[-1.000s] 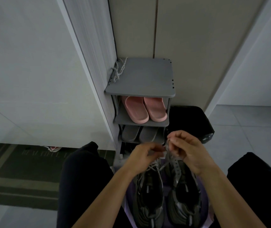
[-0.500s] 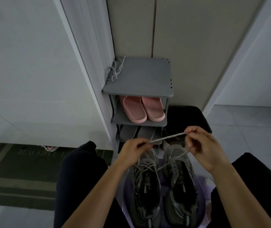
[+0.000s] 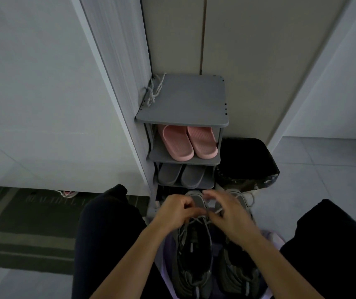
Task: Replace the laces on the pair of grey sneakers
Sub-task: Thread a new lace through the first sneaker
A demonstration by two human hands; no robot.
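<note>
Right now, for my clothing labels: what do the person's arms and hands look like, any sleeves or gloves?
Both forearms are bare, no sleeves in view. The left hand and right hand wear no gloves; no watch or ring shows.

The sneakers [image 3: 194, 251] are dark grey with black linings, and their laces [image 3: 196, 220] are light grey. Something pale lilac [image 3: 272, 237] shows beneath them. The spare lace [image 3: 154, 91] on the rack is whitish grey. The shoe rack [image 3: 183, 100] is plain mid grey. It holds ribbed pink slippers [image 3: 189, 142] and plain grey slippers [image 3: 181, 175]. The bin liner [image 3: 244, 156] is glossy black and the trousers [image 3: 108, 234] are black. The mat [image 3: 32, 223] is dark olive with paler border bands, and the floor tiles [image 3: 323, 169] are pale grey
</note>
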